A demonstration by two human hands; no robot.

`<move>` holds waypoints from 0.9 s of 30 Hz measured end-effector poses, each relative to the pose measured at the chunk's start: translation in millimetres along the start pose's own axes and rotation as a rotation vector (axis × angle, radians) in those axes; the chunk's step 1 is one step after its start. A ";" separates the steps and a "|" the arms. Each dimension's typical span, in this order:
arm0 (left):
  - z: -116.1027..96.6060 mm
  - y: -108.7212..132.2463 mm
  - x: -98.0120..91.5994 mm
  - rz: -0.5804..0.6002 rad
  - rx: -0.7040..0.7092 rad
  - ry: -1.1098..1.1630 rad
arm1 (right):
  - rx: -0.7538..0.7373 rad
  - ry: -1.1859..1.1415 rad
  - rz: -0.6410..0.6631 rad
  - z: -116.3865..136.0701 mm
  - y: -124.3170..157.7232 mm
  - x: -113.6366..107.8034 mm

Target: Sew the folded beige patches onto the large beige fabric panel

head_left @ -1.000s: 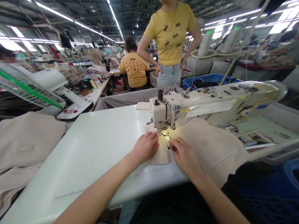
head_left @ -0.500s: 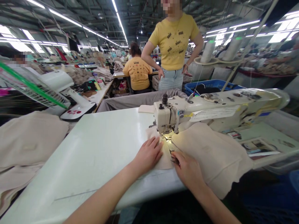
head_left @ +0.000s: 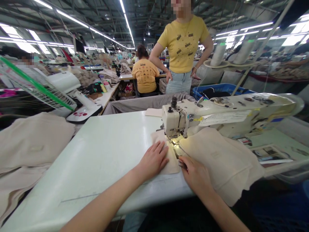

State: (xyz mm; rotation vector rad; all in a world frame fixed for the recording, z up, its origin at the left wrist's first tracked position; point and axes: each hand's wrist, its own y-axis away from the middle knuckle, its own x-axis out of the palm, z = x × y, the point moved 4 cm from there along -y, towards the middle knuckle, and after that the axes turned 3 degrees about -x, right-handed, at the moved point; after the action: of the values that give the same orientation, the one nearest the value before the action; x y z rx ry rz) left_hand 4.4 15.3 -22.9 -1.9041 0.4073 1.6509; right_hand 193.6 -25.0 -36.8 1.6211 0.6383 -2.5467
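Observation:
My left hand [head_left: 154,158] lies flat on a beige fabric piece [head_left: 172,162], fingers stretched out, just left of the needle area. The piece runs under the presser foot [head_left: 175,142] of a white sewing machine [head_left: 172,120], whose small lamp lights the spot. To the right, my right hand [head_left: 195,172] is closed around small dark metal thread snips [head_left: 182,165], partly hidden by the fingers. Its fingertips are at the right edge of the fabric piece. A larger beige fabric panel [head_left: 222,158] spreads beside and beyond this hand, draping over the table's front edge.
The pale green tabletop [head_left: 108,145] extends leftward. Beige panels [head_left: 33,141] are stacked at far left, near a white fan [head_left: 65,80] with a green rim. A co-worker in a yellow top [head_left: 183,45] stands behind the machine, by a blue basket [head_left: 222,87].
The camera view has turned slightly left, so the machine appears a little further right. Both hands keep nearly the same pose, and the fabric under the left hand has barely shifted.

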 end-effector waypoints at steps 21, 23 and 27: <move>58.8 -22.2 2.5 -0.020 -0.240 -0.170 | 0.017 -0.115 -0.174 -29.2 12.6 -63.0; 59.1 -18.9 6.0 -0.048 -0.197 -0.119 | 0.104 -0.097 -0.085 -45.4 19.0 -81.1; 56.8 -15.3 7.0 -0.084 -0.163 -0.074 | 0.098 -0.121 0.189 -56.1 33.6 -100.1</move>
State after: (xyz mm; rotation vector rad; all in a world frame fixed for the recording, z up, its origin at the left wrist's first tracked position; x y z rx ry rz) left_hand -30.7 62.5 -29.9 -1.9412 0.1648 1.7376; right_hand 295.1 -52.0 20.3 1.4614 0.3384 -2.5478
